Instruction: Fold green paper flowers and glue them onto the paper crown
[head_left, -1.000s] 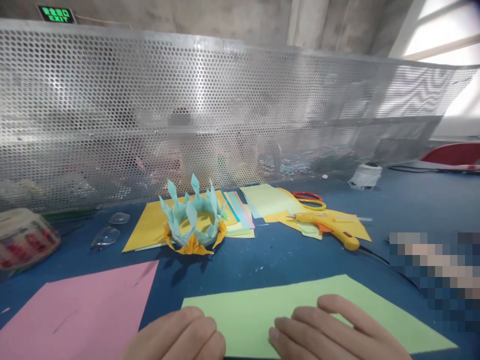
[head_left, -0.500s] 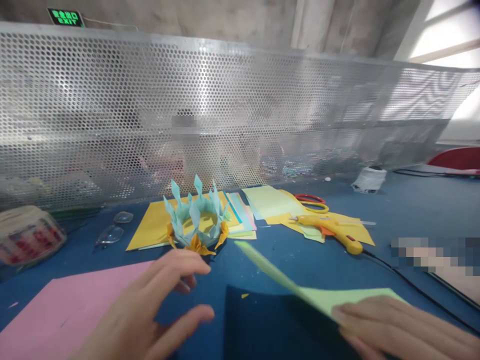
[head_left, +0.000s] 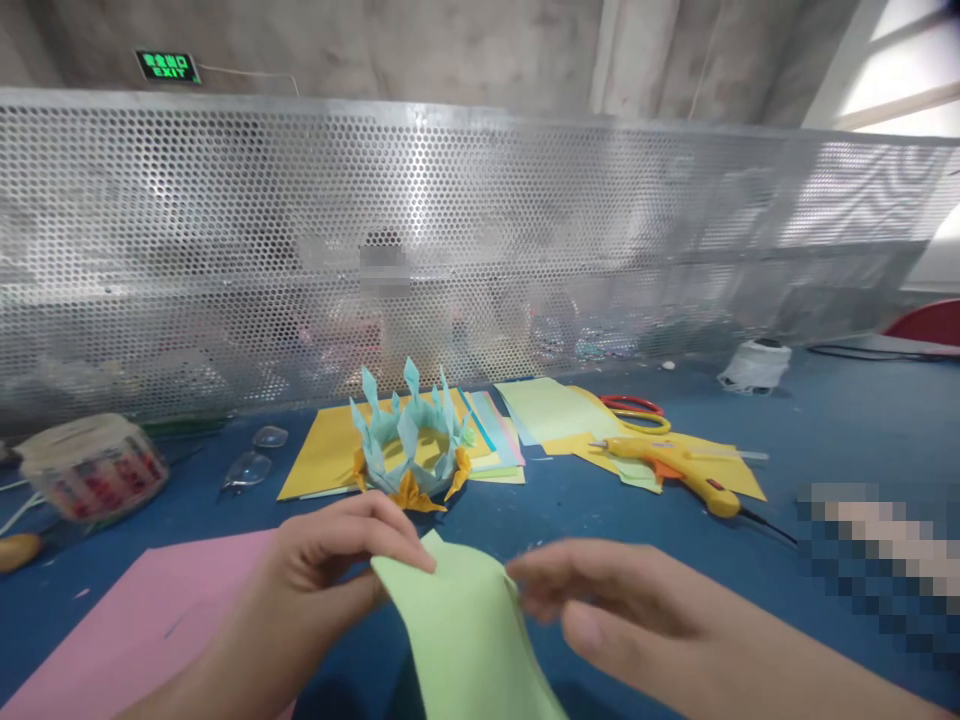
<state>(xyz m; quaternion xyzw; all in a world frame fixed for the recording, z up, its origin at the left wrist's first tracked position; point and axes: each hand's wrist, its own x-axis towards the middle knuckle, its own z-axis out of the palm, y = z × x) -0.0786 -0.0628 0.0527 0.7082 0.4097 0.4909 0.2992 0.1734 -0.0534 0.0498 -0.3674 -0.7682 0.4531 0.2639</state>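
Observation:
A light green paper sheet (head_left: 469, 635) is lifted off the blue table (head_left: 847, 420) in front of me. My left hand (head_left: 330, 560) pinches its upper left corner between thumb and fingers. My right hand (head_left: 600, 600) is at the sheet's right edge, its fingertips blurred by motion, so its hold on the paper is unclear. Behind the hands stands a folded paper crown (head_left: 409, 445), light blue with orange tips, on a stack of yellow paper (head_left: 322, 455).
A pink sheet (head_left: 135, 620) lies at the lower left. A yellow glue gun (head_left: 675, 465), red and yellow scissors (head_left: 634, 410), more coloured papers (head_left: 544, 410), a plastic tub (head_left: 94, 470) and a perforated metal screen (head_left: 480, 240) line the back.
The green sheet lay flat under both hands, then the right hand lifted it. The left hand has now pinched its corner and the sheet stands up between both hands.

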